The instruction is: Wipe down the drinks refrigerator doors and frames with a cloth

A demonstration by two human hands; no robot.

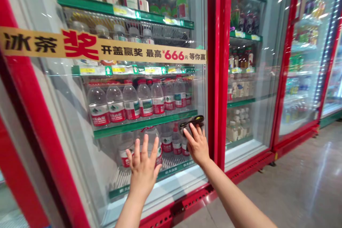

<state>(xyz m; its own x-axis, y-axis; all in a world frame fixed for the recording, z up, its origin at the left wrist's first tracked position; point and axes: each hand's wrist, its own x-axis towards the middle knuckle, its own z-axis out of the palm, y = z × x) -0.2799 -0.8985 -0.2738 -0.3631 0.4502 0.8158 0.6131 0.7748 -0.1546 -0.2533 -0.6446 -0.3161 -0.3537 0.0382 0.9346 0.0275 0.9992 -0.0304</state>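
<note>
My left hand (143, 165) is held up in front of the cooler's glass door, fingers spread and holding nothing. Whether it touches the glass I cannot tell. To its right, my right hand (198, 145) has its fingers against a dark, folded cloth-like item (192, 122) at the glass, near the door's red frame (217, 78). Behind the glass, a row of clear water bottles with red caps (116, 108) stands on a green-edged shelf (145, 124). Larger bottles (125, 151) sit on the bottom shelf, partly hidden by my left hand.
A yellow strip with printed characters (128, 50) crosses the door. More drinks stand on the upper shelf (93, 4). Further red-framed coolers (284, 78) line the right side, beside a shiny grey floor (307, 171). A perforated red base (184, 203) runs below the door.
</note>
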